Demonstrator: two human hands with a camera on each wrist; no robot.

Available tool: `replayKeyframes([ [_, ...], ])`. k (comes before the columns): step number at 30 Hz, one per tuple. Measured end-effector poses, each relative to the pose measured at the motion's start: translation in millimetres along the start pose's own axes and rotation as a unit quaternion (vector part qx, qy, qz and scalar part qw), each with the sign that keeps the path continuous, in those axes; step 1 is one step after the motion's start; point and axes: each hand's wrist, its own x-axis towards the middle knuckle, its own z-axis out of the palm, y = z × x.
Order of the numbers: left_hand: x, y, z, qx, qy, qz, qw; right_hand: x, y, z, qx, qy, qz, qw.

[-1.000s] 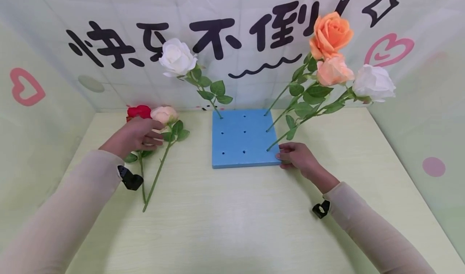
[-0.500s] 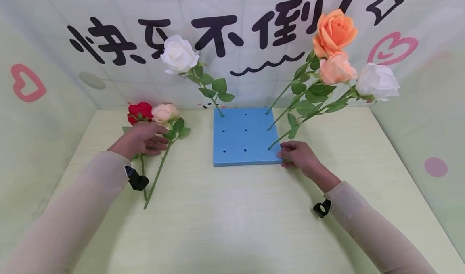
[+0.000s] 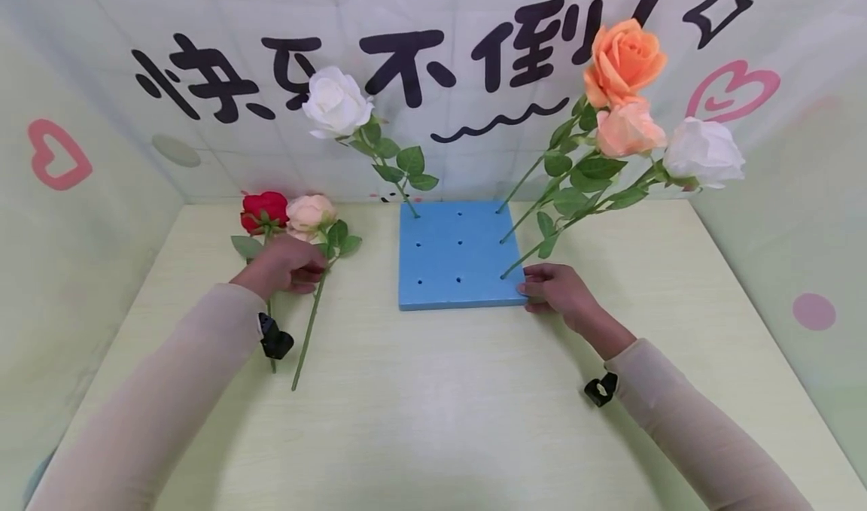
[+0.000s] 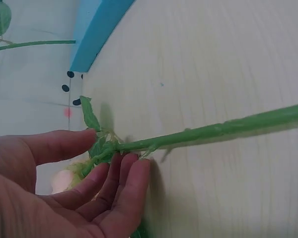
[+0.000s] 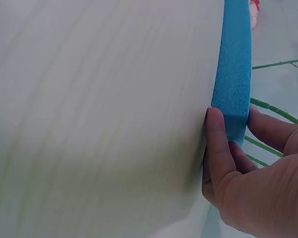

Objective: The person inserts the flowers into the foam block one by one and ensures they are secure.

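Note:
My left hand [image 3: 287, 264] pinches the stem of a pale pink rose [image 3: 312, 214] just under its leaves; in the left wrist view the thumb and curled fingers meet round that green stem [image 4: 198, 134]. Beside it lies a red rose [image 3: 265, 211], its stem partly hidden under the hand. On the right, my right hand [image 3: 557, 291] grips the near right corner of a blue foam board [image 3: 440, 263] with several holes. The right wrist view has the thumb on the top face of the board [image 5: 233, 74] and fingers at its edge and underside.
In the board's back left hole stands a white rose [image 3: 339, 103]. Along its right side lean an orange rose [image 3: 625, 63], a peach rose [image 3: 630, 129] and another white rose [image 3: 704, 153]. A printed backdrop [image 3: 379, 157] rises behind the table [image 3: 433, 406].
My left hand has moved right and its fingers have closed on the pale pink rose's stem, whose lower end has swung right, away from the red rose's stem. The right hand stays on the board.

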Motion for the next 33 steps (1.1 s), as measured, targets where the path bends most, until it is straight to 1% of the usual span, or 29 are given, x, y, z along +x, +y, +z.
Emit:
replayKeyframes([
  [5,4.2,2.7,7.5,0.024,0.037,-0.011,0.9990,-0.2,1,-1,-0.001,-0.002,0.000,1.0000],
  [9,7.6,3.8,11.3,0.041,0.060,-0.012,0.9973,-0.9,1,-1,0.000,-0.002,-0.002,1.0000],
  [12,10.6,3.2,13.5,0.071,0.073,0.000,0.9948,-1.7,1,-1,0.001,-0.002,-0.004,1.0000],
  [17,14.1,1.4,16.0,0.123,0.095,0.026,0.9875,-1.4,0,-1,0.006,0.000,-0.001,1.0000],
  [21,15.3,0.3,15.7,0.126,0.095,0.035,0.9869,-0.3,1,0,0.008,0.001,-0.001,1.0000],
  [27,16.6,0.4,12.2,0.109,0.081,0.040,0.9899,-0.1,1,-1,0.010,0.001,-0.002,1.0000],
  [30,17.0,0.7,10.3,0.098,0.077,0.038,0.9915,0.2,1,-1,0.010,0.002,-0.001,0.9999],
  [33,17.7,0.8,8.9,0.085,0.065,0.033,0.9937,0.9,1,-1,0.007,0.002,-0.003,1.0000],
])
